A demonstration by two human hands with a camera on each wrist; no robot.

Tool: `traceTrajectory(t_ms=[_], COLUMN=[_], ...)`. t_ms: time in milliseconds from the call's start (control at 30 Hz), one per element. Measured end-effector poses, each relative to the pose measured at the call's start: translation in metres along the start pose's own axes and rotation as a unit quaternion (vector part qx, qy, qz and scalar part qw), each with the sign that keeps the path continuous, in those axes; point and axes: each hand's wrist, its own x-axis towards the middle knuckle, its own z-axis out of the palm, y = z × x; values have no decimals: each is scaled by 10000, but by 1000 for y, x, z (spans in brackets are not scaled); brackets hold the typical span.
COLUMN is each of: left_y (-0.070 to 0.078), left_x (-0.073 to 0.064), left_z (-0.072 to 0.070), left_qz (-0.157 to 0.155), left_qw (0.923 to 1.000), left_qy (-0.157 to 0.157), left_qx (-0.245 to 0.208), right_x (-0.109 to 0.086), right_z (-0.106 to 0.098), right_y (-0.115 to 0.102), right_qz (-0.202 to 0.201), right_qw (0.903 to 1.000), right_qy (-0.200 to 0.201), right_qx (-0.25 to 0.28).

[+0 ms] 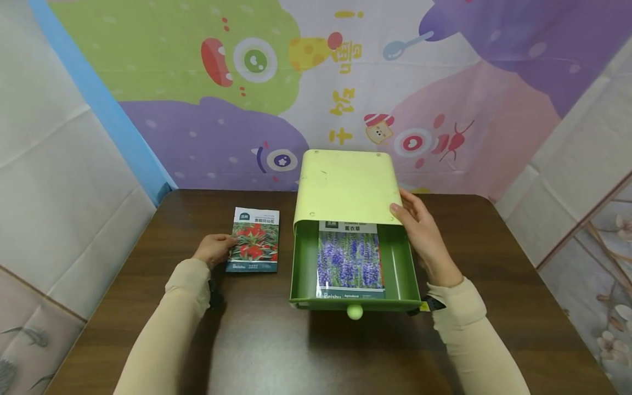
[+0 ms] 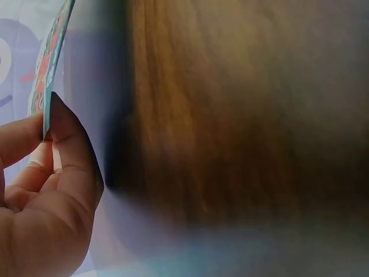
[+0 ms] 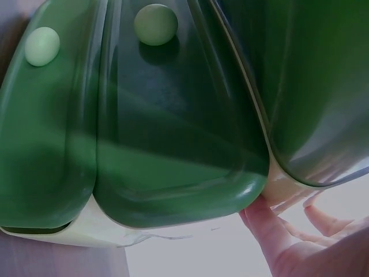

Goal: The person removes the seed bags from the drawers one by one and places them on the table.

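**Red-flower packet in a pinch, drawer pulled out**

At centre left of the head view, the left hand (image 1: 214, 249) pinches the left edge of a red-flower packet (image 1: 254, 241) between thumb and finger; whether it touches the table (image 1: 257, 334) is unclear. Right of centre, a purple-flower packet (image 1: 348, 263) lies in the open green drawer (image 1: 303, 274). The right hand (image 1: 424, 236), thumb and fingers apart, rests against the right edge of the yellow-green cabinet (image 1: 348, 184).
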Motion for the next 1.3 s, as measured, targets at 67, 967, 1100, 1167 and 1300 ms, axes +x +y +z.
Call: traceTrajectory(t_ms=[67,967,1100,1167,1300], left_y=[2,11,12,12,10], left_x=[0,4,4,4,6], left_z=[3,20,23,24,27], left_qz=[47,173,229,263,333], left_qw=[9999,9944,9949,9947,9938], left_qy=[87,688,645,664,702], left_qx=[102,782,746,739,798], right_x=[0,0,1,1,1], right_z=[0,0,-1,-1,-1], right_y=[0,1,1,1,2], right_qz=[-14,17,-16,-12,-3], right_qw=[10000,10000,10000,10000,10000], right_qy=[0,-31,-36,-29,-20], right_qx=[-6,36,41,27,11])
